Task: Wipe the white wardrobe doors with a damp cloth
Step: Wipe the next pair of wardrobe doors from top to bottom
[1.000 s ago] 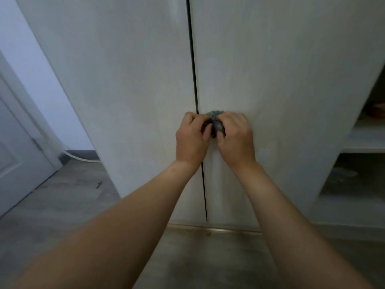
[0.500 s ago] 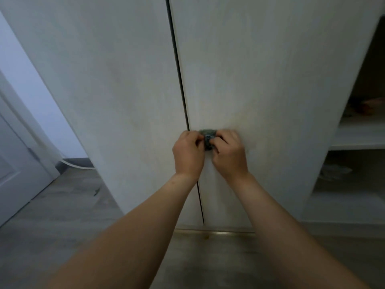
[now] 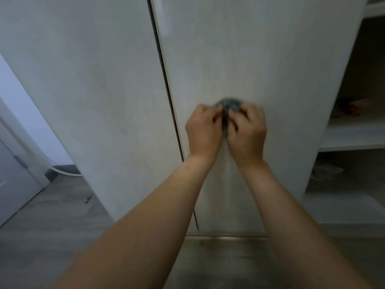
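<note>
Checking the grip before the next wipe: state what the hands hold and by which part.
Both the left hand and right hand pinch a bunched grey-blue cloth by its lower part, against the right wardrobe door.

Two tall white wardrobe doors stand shut side by side, their faces pale with a faint vertical grain. The left door [image 3: 89, 84] and the right door [image 3: 256, 59] meet at a thin dark seam that runs down at a slant. A small cloth [image 3: 229, 105], grey-green and bunched into a wad (blurred, so its weave is unclear), lies against the right door just beside the seam, about halfway down the panel.
</note>
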`<state>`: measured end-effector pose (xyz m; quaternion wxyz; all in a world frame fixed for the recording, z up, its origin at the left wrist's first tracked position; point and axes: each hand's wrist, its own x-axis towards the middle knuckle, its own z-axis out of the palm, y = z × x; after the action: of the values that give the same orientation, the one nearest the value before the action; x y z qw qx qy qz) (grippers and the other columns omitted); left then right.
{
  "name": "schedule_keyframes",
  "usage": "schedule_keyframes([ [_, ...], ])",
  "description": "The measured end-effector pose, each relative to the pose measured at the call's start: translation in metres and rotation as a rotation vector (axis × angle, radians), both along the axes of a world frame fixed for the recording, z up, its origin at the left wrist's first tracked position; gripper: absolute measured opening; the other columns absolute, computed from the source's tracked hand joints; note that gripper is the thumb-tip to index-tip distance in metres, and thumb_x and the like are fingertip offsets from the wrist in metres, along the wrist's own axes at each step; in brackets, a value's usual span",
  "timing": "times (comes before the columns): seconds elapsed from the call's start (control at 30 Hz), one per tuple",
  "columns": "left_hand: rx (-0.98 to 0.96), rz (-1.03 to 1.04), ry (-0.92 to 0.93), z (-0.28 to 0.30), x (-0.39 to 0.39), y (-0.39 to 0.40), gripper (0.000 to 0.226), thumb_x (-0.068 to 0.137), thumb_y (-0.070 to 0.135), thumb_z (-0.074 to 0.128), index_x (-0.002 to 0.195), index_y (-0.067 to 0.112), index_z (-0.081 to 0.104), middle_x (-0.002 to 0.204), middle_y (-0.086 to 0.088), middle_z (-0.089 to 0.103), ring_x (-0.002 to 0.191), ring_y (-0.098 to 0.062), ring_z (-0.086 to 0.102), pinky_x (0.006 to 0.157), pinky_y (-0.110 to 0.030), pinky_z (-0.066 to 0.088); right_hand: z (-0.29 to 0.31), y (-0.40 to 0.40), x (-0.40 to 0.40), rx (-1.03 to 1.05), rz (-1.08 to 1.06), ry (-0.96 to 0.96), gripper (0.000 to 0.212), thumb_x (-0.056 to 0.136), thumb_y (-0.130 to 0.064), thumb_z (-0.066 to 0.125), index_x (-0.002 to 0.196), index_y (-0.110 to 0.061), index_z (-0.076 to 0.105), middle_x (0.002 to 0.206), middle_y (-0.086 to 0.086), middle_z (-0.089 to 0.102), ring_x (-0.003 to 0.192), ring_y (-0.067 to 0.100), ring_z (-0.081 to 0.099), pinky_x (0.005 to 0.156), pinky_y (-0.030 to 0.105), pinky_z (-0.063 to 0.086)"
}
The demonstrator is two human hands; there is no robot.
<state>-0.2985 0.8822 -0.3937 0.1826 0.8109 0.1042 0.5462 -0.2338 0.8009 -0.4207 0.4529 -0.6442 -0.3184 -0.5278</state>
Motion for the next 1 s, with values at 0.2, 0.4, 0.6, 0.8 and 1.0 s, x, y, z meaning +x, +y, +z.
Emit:
schedule_keyframes([
  [0.2, -0.019, -0.065, 0.105, -0.028, -0.01, -0.012, 0.017, 0.086, 0.014, 0.068, 0.1, 0.015, 0.079, 0.081, -0.006, 0.068, 0.071, -0.015, 0.06, 0.069, -0.02, 0.043, -0.033, -0.017, 0.0, -0.141, 0.024, 0.035, 0.009, 0.091, -0.002, 0.065, 0.091, 0.001, 0.074, 0.083, 0.017, 0.061, 0.075, 0.034, 0.056, 0.068, 0.04, 0.048],
  [0.4, -0.089, -0.024, -0.103, 0.047, 0.017, -0.022, 0.016, 0.087, 0.019, 0.068, 0.098, 0.021, 0.08, 0.084, -0.001, 0.07, 0.075, -0.01, 0.06, 0.071, -0.019, 0.042, 0.034, -0.018, 0.001, -0.034, 0.065, 0.131, 0.029, 0.088, -0.01, 0.068, 0.116, -0.005, 0.07, 0.113, 0.015, 0.061, 0.103, 0.03, 0.056, 0.088, 0.022, 0.041],
  [0.6, -0.227, -0.072, 0.134, -0.043, 0.009, -0.045, 0.014, 0.088, 0.012, 0.067, 0.093, 0.011, 0.08, 0.084, -0.006, 0.069, 0.076, -0.019, 0.064, 0.076, -0.035, 0.052, -0.052, -0.032, 0.01, -0.03, -0.044, 0.123, 0.01, 0.091, -0.007, 0.067, 0.087, 0.001, 0.073, 0.093, 0.017, 0.066, 0.079, 0.037, 0.058, 0.075, 0.037, 0.046],
  [0.8, -0.035, -0.042, 0.002, 0.022, 0.018, -0.047, 0.019, 0.084, 0.019, 0.064, 0.095, 0.022, 0.08, 0.077, -0.004, 0.07, 0.072, -0.019, 0.063, 0.062, -0.02, 0.03, 0.03, -0.034, 0.011, 0.073, -0.043, 0.115, 0.013, 0.084, -0.011, 0.069, 0.093, -0.004, 0.075, 0.098, 0.014, 0.069, 0.088, 0.034, 0.062, 0.08, 0.035, 0.046],
  [1.0, -0.117, -0.087, -0.157, 0.084, 0.043, -0.056, 0.014, 0.083, 0.018, 0.069, 0.088, 0.023, 0.081, 0.079, 0.003, 0.073, 0.075, -0.012, 0.065, 0.072, -0.026, 0.048, 0.08, -0.042, 0.025, 0.144, -0.02, 0.13, 0.021, 0.088, -0.018, 0.065, 0.104, -0.009, 0.075, 0.106, 0.012, 0.064, 0.098, 0.028, 0.059, 0.081, 0.017, 0.037],
])
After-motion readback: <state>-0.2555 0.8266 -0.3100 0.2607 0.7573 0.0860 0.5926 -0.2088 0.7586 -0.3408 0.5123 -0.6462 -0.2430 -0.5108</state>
